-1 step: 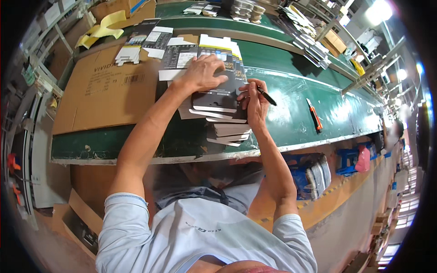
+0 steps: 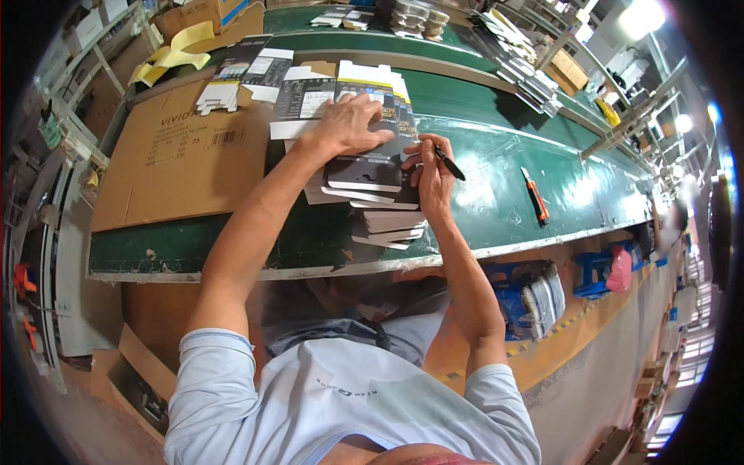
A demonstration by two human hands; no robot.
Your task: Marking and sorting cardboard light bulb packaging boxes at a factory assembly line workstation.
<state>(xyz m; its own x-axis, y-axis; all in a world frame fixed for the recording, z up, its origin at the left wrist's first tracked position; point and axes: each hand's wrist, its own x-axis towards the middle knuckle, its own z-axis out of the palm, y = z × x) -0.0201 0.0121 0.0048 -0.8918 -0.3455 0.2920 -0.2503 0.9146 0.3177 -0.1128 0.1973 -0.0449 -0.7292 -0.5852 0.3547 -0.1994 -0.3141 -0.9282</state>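
Observation:
My left hand (image 2: 350, 124) lies flat, fingers spread, on the top piece of a fanned stack of flat black-and-white cartons (image 2: 384, 221) on the green table (image 2: 504, 167). It presses on the dark top carton (image 2: 364, 174). Just to the right, my right hand (image 2: 428, 174) grips a black pen (image 2: 449, 164), with the hand resting on the stack's right edge. The pen's tip points up and to the left, toward the top carton.
A big brown cardboard sheet (image 2: 178, 163) covers the table's left part. More unfolded cartons (image 2: 306, 93) lie behind the stack. An orange utility knife (image 2: 535, 195) lies to the right. Yellow pieces (image 2: 174, 54) sit at the far left. Blue bins (image 2: 527, 291) stand under the table.

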